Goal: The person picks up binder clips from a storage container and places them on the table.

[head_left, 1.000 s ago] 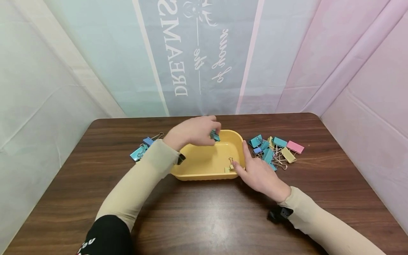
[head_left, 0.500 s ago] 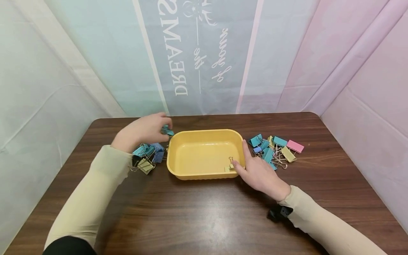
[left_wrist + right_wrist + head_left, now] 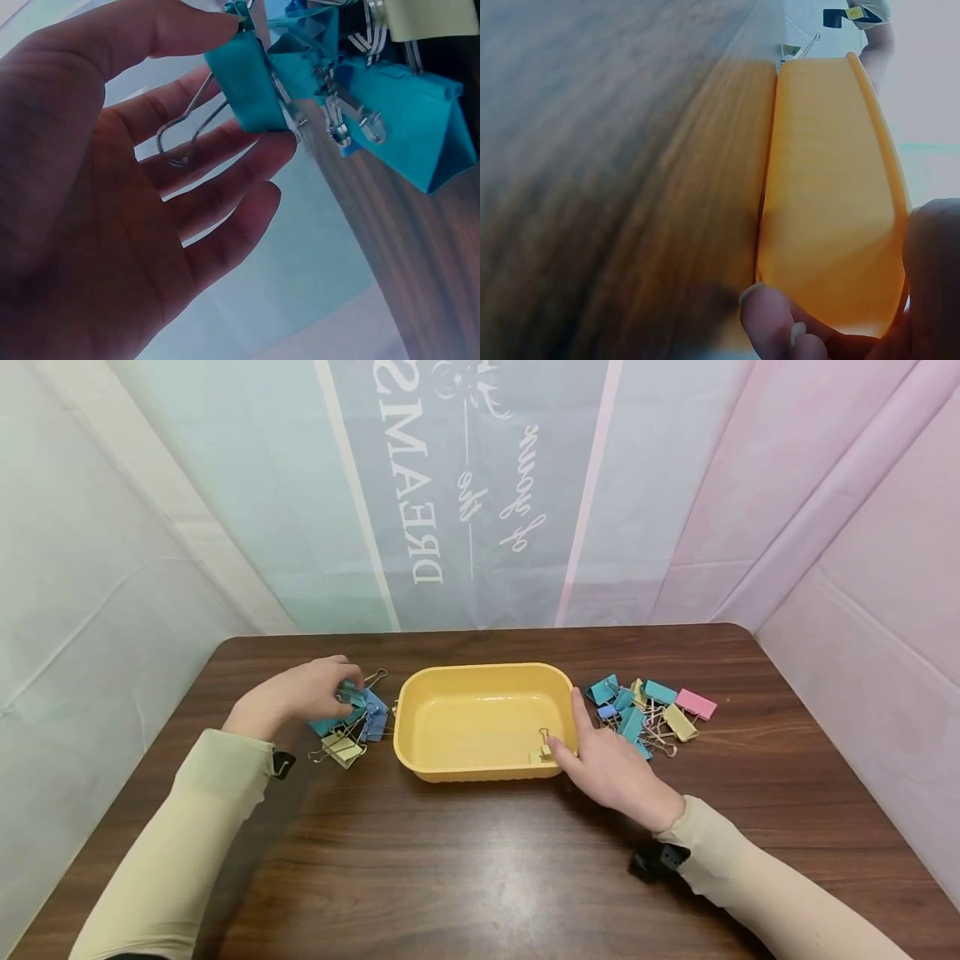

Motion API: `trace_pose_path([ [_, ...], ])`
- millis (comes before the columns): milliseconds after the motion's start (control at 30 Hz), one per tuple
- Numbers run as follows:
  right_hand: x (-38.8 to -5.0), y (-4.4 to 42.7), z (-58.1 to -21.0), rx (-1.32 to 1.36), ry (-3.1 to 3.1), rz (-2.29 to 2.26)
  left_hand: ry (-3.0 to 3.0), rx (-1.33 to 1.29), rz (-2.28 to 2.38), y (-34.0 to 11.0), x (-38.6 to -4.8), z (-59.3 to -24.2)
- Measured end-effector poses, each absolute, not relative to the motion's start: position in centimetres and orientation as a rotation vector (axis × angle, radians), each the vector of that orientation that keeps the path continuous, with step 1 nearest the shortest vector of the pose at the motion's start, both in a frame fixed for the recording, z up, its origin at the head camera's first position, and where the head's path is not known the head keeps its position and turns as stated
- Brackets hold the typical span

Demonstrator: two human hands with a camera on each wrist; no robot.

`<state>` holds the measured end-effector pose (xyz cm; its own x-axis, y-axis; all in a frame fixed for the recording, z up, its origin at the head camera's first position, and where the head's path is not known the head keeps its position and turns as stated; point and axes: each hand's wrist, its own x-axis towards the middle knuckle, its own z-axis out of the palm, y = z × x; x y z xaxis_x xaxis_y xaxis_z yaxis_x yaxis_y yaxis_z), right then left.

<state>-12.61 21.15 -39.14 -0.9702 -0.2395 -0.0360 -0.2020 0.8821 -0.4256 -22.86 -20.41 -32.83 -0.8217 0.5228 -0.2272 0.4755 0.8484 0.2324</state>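
Observation:
My left hand [image 3: 300, 692] is over the left pile of binder clips, pinching a teal binder clip [image 3: 251, 82] between thumb and fingers. Other clips lie close under it: a blue clip [image 3: 374, 720], a pale yellow clip [image 3: 342, 750] and a larger teal clip [image 3: 409, 124]. At the table's middle stands a yellow tray [image 3: 480, 775]. My right hand [image 3: 618, 775] grips its right end, thumb over the rim and fingertips low against the outer wall in the right wrist view. Small pale yellow clips [image 3: 542, 754] sit in the tray's near right corner, partly hidden by the thumb.
Right of the tray lies another pile of binder clips, among them a pink clip [image 3: 696, 704], a yellow clip [image 3: 680, 724] and a teal clip [image 3: 632, 724]. The brown wooden table [image 3: 450, 868] meets a printed curtain [image 3: 480, 527] behind.
My left hand has moved left from over the tray, past its far left corner, and down to the left pile, the teal binder clip still in its fingers. The right hand stays put.

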Motion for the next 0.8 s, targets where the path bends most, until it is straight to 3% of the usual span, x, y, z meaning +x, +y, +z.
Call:
trace_pose_path([
  [533,-12.7,21.3,-39.1,-0.353,2.958,-0.657,2.744,0.791,0.364,-20.8,-22.6,-31.8],
  [800,-12.7,21.2,-39.0,-0.347,2.943,-0.659,2.755,0.918,0.391,-18.1,-22.6,-30.1],
])
